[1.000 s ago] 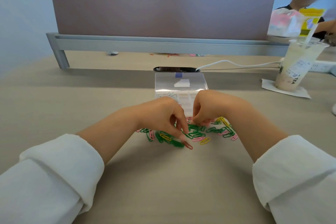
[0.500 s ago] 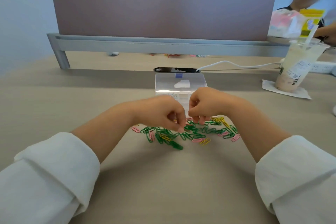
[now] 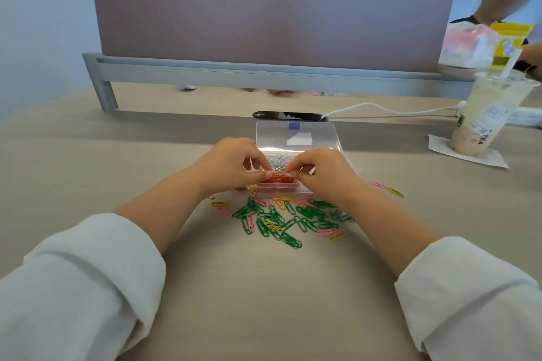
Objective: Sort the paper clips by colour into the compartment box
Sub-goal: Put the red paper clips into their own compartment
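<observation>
Both hands have risen from the loose paper clips (image 3: 281,220) mid-desk to the compartment box (image 3: 278,187) just behind. The left hand (image 3: 231,164) and right hand (image 3: 322,174) curl their fingertips over its red clips; I cannot tell if they grip any. A mauve partition (image 3: 272,14) lines the beige desk's (image 3: 264,302) far edge.

Left hand (image 3: 231,164) and right hand (image 3: 321,174) nearly meet, each grip pinched; forearms converge.

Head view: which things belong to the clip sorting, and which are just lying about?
Job: compartment box, red clips in its near compartment, loose clips on the desk, left hand, right hand.
Lying about: drink cup on a napkin, phone, white cable, plastic bag, yellow packet.
</observation>
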Motion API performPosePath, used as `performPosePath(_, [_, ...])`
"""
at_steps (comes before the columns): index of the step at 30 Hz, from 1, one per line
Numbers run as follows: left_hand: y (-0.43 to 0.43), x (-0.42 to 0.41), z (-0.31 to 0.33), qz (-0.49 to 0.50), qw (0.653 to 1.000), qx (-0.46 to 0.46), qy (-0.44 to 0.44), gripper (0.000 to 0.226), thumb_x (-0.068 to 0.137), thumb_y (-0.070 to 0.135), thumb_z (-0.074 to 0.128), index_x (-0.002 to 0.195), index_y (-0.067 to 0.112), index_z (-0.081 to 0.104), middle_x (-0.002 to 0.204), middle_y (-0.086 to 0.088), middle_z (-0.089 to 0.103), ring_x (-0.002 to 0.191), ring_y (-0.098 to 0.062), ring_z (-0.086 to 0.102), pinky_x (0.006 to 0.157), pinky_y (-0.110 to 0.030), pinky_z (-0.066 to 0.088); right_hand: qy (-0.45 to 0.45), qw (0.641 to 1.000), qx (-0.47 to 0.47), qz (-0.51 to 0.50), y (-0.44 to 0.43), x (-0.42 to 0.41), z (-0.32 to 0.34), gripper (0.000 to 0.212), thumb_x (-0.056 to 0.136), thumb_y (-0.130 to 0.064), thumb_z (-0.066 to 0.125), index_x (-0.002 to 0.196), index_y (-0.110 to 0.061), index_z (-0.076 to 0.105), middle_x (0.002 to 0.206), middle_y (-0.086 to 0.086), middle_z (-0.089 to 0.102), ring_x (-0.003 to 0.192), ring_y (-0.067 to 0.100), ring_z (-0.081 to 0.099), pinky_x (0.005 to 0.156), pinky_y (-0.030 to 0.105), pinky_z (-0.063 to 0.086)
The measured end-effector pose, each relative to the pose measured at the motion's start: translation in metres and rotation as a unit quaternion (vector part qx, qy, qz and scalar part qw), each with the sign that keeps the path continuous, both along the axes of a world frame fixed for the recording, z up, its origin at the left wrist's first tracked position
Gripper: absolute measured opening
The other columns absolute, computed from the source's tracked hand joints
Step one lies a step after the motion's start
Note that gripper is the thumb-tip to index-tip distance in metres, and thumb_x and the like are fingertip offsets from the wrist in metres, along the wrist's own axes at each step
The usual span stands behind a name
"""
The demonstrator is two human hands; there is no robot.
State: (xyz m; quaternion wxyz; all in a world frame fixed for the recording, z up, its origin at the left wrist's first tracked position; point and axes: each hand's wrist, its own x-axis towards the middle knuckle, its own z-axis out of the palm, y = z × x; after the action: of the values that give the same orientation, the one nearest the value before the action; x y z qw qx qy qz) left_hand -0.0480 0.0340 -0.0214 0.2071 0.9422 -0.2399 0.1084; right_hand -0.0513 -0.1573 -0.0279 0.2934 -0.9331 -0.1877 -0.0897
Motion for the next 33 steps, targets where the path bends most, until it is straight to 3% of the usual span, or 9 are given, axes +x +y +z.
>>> performPosePath(3, [0.004,0.002,0.0,-0.008,1.0,-0.002,0.021,0.01,0.08,0.019,0.07,0.089,0.022,0.073,0.082,0.005,0.069,0.068,0.003,0.058,0.062,-0.004,0.042,0.01,1.0,-0.006,0.004,-0.001,0.001,0.0,0.023,0.088,-0.003,0.056,0.097,-0.015,0.074,0.096,-0.002,0.071,0.079,0.005,0.057,0.075,0.014,0.043])
performPosePath(5, [0.002,0.004,-0.001,-0.014,0.999,-0.009,0.03,0.012,0.079,0.016,0.071,0.089,0.021,0.074,0.08,0.008,0.068,0.066,0.007,0.057,0.062,0.0,0.04,0.007,1.0,-0.019,0.007,0.0,0.001,0.0,0.026,0.087,-0.002,0.055,0.096,-0.017,0.075,0.094,-0.003,0.071,0.078,0.005,0.056,0.075,0.015,0.042])
performPosePath(10, [0.002,0.003,0.0,-0.032,0.998,-0.041,0.044,0.013,0.078,0.023,0.073,0.091,0.023,0.074,0.085,0.006,0.072,0.07,0.004,0.06,0.066,-0.003,0.043,-0.005,0.999,-0.021,0.031,-0.002,-0.001,-0.001,0.01,0.082,-0.018,0.067,0.09,-0.019,0.073,0.08,-0.01,0.061,0.074,0.007,0.055,0.071,0.019,0.043])
performPosePath(14, [0.005,0.001,0.004,-0.051,0.995,-0.018,0.088,0.02,0.07,0.023,0.08,0.089,0.022,0.073,0.079,0.018,0.065,0.073,0.013,0.055,0.066,-0.006,0.043,0.011,0.997,-0.053,0.056,-0.004,-0.001,0.0,0.013,0.077,-0.02,0.074,0.09,-0.018,0.072,0.085,-0.007,0.059,0.078,0.01,0.054,0.068,0.019,0.041])
performPosePath(20, [0.001,0.009,-0.009,-0.039,0.998,0.023,-0.032,0.015,0.077,0.012,0.072,0.091,0.016,0.075,0.094,0.003,0.071,0.076,-0.001,0.054,0.075,-0.019,0.046,-0.028,0.996,-0.085,0.009,0.001,0.005,-0.006,0.015,0.084,-0.011,0.063,0.096,-0.017,0.071,0.1,-0.002,0.065,0.09,0.014,0.056,0.082,0.028,0.046])
performPosePath(24, [0.005,0.008,-0.011,-0.042,0.998,0.009,-0.04,0.021,0.081,0.007,0.067,0.098,0.017,0.073,0.101,0.007,0.069,0.082,0.0,0.057,0.072,-0.006,0.04,-0.052,0.992,-0.118,-0.007,0.003,0.005,-0.008,0.019,0.088,-0.013,0.058,0.102,-0.019,0.07,0.106,-0.002,0.065,0.103,0.018,0.055,0.089,0.032,0.045])
performPosePath(27, [0.017,0.007,-0.004,-0.007,0.997,-0.062,-0.037,0.018,0.081,0.008,0.067,0.095,0.018,0.071,0.092,0.011,0.062,0.077,0.007,0.055,0.068,-0.004,0.043,-0.108,0.989,-0.102,0.001,0.007,0.001,-0.006,0.017,0.088,-0.015,0.059,0.1,-0.015,0.071,0.101,-0.001,0.066,0.097,0.017,0.054,0.087,0.033,0.046])
performPosePath(30, [0.03,0.001,0.001,-0.017,0.999,0.017,-0.022,0.014,0.078,0.009,0.07,0.086,0.02,0.073,0.081,0.012,0.057,0.068,0.004,0.055,0.061,-0.003,0.04,-0.092,0.993,-0.05,0.061,0.022,-0.011,-0.001,0.013,0.085,-0.019,0.065,0.094,-0.014,0.073,0.09,0.0,0.067,0.078,0.01,0.054,0.079,0.026,0.049])
performPosePath(33, [0.041,-0.008,-0.005,-0.034,0.995,0.092,-0.007,0.019,0.078,0.007,0.068,0.089,0.021,0.076,0.084,0.006,0.062,0.067,-0.004,0.053,0.059,-0.002,0.032,-0.037,0.989,-0.104,0.099,0.035,-0.018,-0.003,0.017,0.085,-0.028,0.066,0.096,-0.016,0.071,0.09,-0.003,0.065,0.079,0.01,0.054,0.08,0.027,0.05])
